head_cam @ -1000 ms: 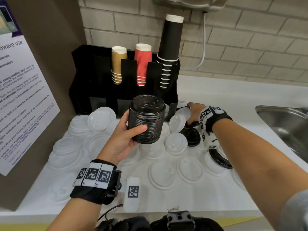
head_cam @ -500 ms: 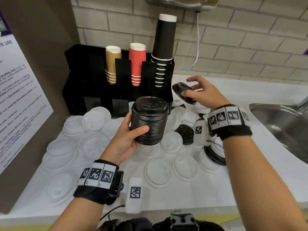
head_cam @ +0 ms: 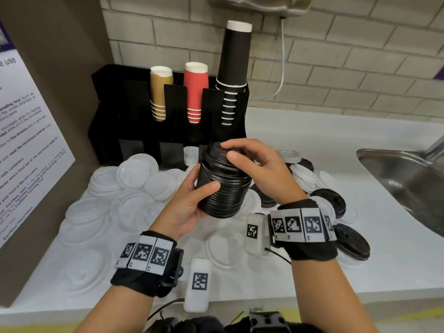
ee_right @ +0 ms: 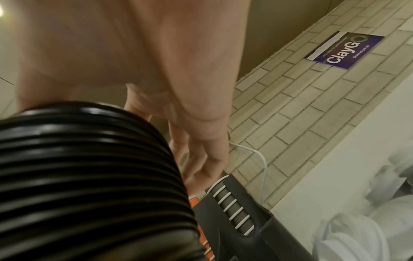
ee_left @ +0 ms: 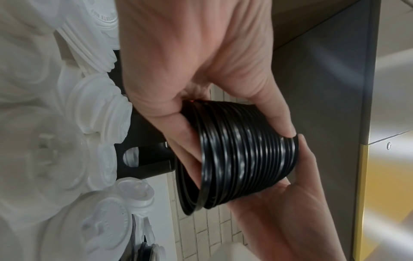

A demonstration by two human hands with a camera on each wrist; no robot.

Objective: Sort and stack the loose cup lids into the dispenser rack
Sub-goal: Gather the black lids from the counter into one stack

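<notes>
Stack of black cup lids [head_cam: 224,181], held above the counter in front of the dispenser rack [head_cam: 168,121]: left hand [head_cam: 189,203] grips its side for support; right hand [head_cam: 254,164] curls over the top lid, apparently seating it.

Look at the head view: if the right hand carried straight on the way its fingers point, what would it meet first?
The right hand already rests on the black lid stack; beyond it, probably the white lids, though depth is unclear.
</notes>
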